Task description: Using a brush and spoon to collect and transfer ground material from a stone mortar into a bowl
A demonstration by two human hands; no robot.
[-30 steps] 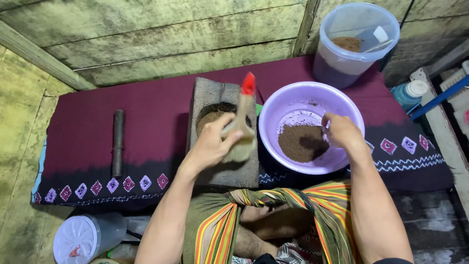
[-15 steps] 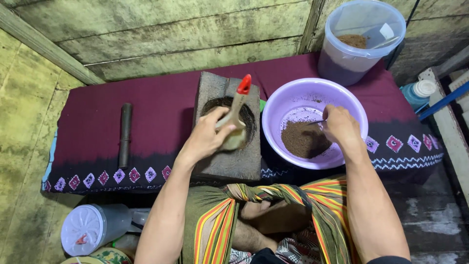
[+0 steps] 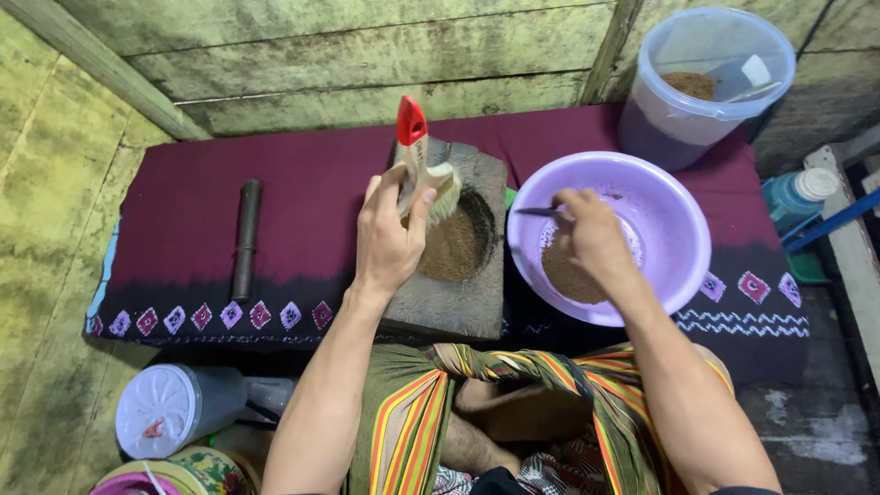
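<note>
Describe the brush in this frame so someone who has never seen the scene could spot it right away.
Start at the maroon cloth spread across the floor, and find the grey stone slab at its middle, left of the purple basin. Above the slab's hollow of brown powder, the left hand holds the brush. It is the only thing with a red-tipped handle and pale bristles.

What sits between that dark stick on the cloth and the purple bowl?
In the head view, between the dark stick and the purple bowl lies the grinding stone, with the left hand holding a brush.
</note>
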